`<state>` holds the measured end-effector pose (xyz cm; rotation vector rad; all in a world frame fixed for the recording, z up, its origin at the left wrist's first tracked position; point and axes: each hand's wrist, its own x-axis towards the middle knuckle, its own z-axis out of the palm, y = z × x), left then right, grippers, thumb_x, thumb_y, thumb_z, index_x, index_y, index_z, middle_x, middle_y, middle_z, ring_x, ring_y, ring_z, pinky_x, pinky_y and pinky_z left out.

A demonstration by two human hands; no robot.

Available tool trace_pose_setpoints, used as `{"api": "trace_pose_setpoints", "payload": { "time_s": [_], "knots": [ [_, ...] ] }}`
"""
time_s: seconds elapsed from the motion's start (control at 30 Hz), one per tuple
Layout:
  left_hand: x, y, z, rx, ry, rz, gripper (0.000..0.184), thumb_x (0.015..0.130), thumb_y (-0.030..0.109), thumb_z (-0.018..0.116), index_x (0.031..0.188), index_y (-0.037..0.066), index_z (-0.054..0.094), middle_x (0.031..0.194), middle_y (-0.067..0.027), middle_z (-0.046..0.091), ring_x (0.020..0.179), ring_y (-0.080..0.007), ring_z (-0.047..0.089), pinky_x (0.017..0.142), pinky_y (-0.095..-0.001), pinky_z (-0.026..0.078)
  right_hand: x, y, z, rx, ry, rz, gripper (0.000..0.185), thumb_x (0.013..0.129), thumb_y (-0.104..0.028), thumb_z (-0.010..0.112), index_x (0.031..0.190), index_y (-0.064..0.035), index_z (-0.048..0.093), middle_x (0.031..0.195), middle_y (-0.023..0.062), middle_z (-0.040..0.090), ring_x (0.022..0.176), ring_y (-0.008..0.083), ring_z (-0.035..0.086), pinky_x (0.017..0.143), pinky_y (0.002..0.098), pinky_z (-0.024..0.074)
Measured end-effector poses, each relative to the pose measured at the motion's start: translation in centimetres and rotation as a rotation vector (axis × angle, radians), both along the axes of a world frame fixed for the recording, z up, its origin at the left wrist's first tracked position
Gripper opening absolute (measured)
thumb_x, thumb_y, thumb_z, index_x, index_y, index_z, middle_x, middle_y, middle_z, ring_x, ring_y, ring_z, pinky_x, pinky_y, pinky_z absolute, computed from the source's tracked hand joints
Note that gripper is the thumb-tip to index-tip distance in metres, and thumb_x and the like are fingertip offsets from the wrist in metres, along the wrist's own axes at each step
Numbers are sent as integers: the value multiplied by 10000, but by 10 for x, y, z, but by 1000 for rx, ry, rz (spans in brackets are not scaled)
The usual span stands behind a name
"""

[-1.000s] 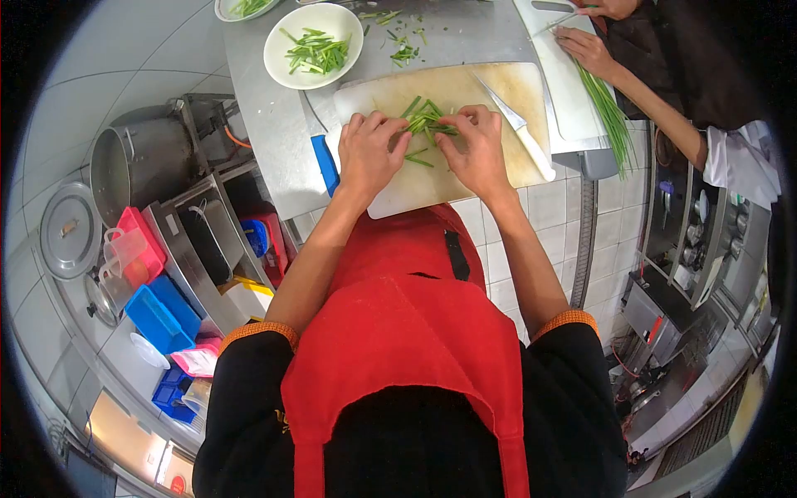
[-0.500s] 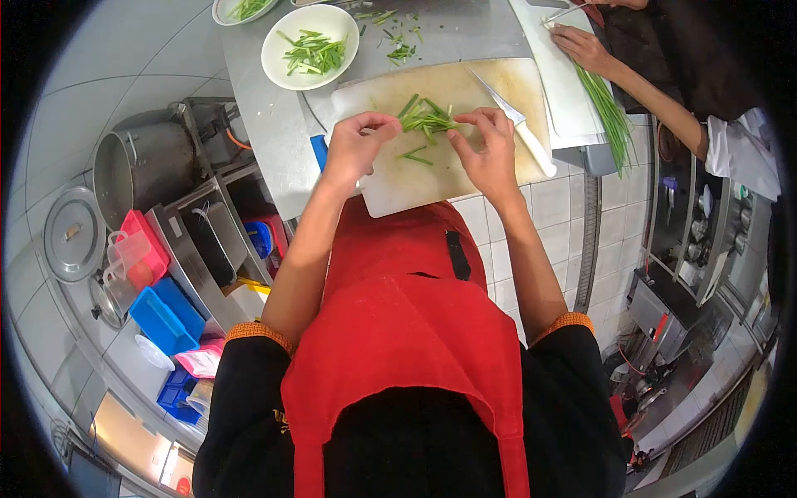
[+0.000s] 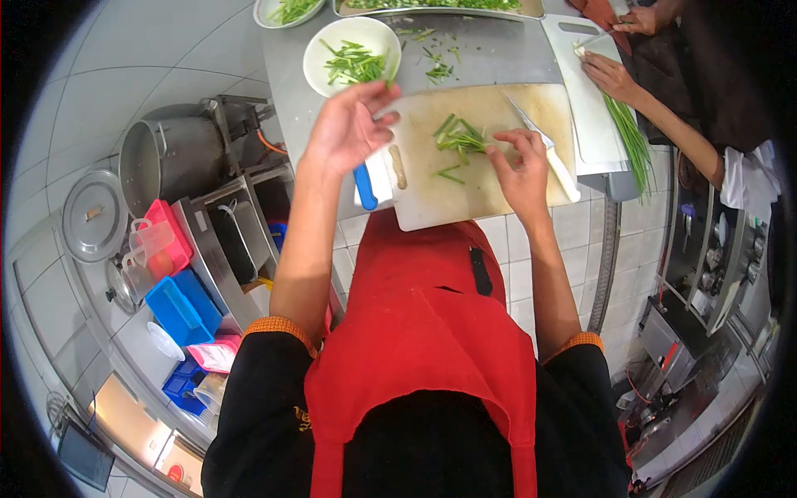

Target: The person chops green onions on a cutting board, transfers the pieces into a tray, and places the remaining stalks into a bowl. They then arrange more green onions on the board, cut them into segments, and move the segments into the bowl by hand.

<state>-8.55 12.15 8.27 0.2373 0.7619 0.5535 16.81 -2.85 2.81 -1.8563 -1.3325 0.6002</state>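
Observation:
My left hand (image 3: 350, 129) is raised at the front rim of a white bowl (image 3: 311, 70) of cut green onion. Its fingertips pinch a green onion piece (image 3: 392, 71), while the other fingers are loosely curled. On the worn cutting board (image 3: 506, 195) lies a small pile of cut green onions (image 3: 459, 138), with a few loose pieces (image 3: 450, 175) below it. My right hand (image 3: 523, 170) has thumb and forefinger closed at the pile's right end. A white-handled knife (image 3: 561, 173) rests on the board just beyond that hand.
A blue-handled knife (image 3: 364, 187) lies by the board's left edge. Green scraps (image 3: 438, 66) dot the steel table (image 3: 286, 104). A tray (image 3: 440, 12) of chopped greens stands at the back. At right, a co-worker's hands (image 3: 610, 77) cut long green onions (image 3: 628, 137) on a white board.
My left hand has gone from the pile up to the bowl with a green onion piece. My right hand stays at the pile. The whole view has shifted, showing more of the back tray.

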Motion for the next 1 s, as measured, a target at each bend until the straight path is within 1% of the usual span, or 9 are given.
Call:
{"api": "trace_pose_setpoints", "payload": {
  "time_s": [0.17,0.3,0.33,0.4,0.5,0.57,0.73,0.9,1.0],
  "knots": [
    [-48,127,-7,459,570,129,228,940,217,590,1102,62,633,1085,-39,684,696,-112,527,500,-232,404,3,1,2,-16,-24,-25,218,785,-103,761,994,-67,715,1055,122,608,1023,319,564,887,411,456],
    [-88,231,-33,724,1014,82,308,937,253,640,1177,66,687,1102,16,694,725,-91,551,630,-242,443,4,1,2,15,-4,12,196,805,-74,727,998,-46,715,966,131,632,922,328,600,843,415,478],
    [-90,236,-40,719,1005,77,308,937,253,640,1177,66,687,1102,16,694,725,-91,551,630,-242,443,4,2,1,-26,8,34,185,817,-64,705,999,-36,714,956,141,634,917,338,601,835,421,481],
    [-80,231,-34,1232,1196,137,335,910,254,696,1184,62,702,1072,21,706,782,-73,576,707,-246,473,5,4,-3,-57,-23,80,163,844,-47,650,989,-8,713,942,160,636,920,363,599,827,442,482],
    [-24,134,4,1410,1217,-43,273,908,237,644,1119,78,714,972,-39,729,726,-102,615,615,-257,488,5,12,-5,-49,-82,93,155,840,-63,656,976,-22,719,937,161,635,909,368,597,823,445,482],
    [-1,81,1,1474,940,-258,246,874,204,690,1087,88,732,878,-47,732,744,-113,655,670,-280,523,2,18,-2,-57,-89,121,155,836,-69,662,973,-32,724,934,156,633,902,363,585,818,443,482],
    [43,-25,-30,1386,962,-459,276,822,175,738,1072,61,713,973,-82,707,804,-226,651,740,-353,542,-9,21,5,-85,-191,239,164,821,-89,686,975,-66,737,928,135,627,884,342,543,806,432,478],
    [52,-51,-48,1516,1155,-480,233,804,154,744,1019,69,725,944,-86,668,912,-301,598,805,-398,496,-8,14,1,-131,-144,215,134,819,-81,701,944,-62,746,931,125,630,890,329,531,816,418,468],
    [50,-47,-58,1544,1093,-488,197,817,131,729,1004,68,730,914,-87,660,866,-303,581,788,-396,484,-6,14,2,-125,-63,173,115,829,-77,699,930,-52,748,934,132,638,905,331,548,824,415,467]
  ]
}}
